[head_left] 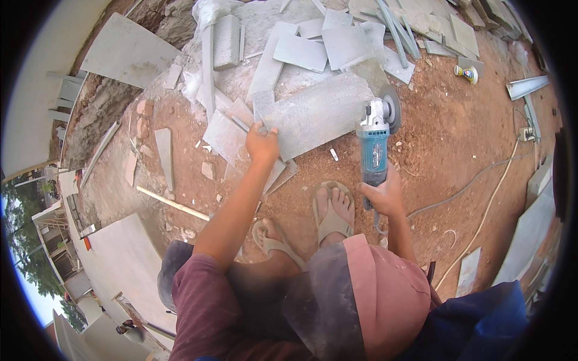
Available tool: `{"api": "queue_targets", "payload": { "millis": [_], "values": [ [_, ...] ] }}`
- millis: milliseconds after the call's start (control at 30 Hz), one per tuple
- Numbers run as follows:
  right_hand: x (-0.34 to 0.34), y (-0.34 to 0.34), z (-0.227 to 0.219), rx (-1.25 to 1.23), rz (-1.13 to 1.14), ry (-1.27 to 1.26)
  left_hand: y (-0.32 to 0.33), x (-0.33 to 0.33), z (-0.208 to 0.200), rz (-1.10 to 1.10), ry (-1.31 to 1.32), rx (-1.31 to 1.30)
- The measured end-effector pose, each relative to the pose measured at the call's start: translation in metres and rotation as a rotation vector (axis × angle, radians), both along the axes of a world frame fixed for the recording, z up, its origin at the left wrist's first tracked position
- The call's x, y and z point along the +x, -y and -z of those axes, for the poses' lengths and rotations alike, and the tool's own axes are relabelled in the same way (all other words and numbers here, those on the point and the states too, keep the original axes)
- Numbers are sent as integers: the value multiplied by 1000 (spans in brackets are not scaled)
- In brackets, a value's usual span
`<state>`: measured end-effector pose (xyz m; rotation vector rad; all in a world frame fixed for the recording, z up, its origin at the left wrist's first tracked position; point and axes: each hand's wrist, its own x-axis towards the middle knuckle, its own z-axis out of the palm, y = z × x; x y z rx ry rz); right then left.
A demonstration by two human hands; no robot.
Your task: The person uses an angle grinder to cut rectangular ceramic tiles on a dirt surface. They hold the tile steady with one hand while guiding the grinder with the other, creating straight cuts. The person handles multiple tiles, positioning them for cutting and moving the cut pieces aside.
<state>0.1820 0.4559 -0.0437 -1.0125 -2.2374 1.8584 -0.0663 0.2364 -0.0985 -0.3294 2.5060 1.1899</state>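
Note:
My right hand (386,191) is closed round the rear body of a blue angle grinder (374,147). The grinder stands upright in view, its silver head and dark round disc (390,109) at the far end, beside the right end of a long grey stone slab (322,114). At the slab's left end my left hand (262,144) grips the near corner, fingers bent over the edge. The slab lies tilted on other flat stone pieces (226,135). Whether the disc spins cannot be told.
Cut slabs (301,53) are heaped beyond the held one. A grey cord (463,188) runs right from the grinder toward a socket box (526,133) on a pale cable. A pale stick (174,203) lies left of my sandalled feet (333,212). A small tub (466,74) lies at far right.

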Motion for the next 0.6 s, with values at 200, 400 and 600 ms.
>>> {"api": "queue_targets", "payload": {
  "millis": [200, 400, 600],
  "values": [
    [-39, 4, -6, 113, -110, 0, -41, -8, -10, 101, -4, -118],
    [-91, -3, -4, 151, -188, 55, -67, 20, -24, 477, -375, -372],
    [-125, 6, 4, 182, -242, 127, -52, 23, -7, 844, -425, -455]
  ]
}}
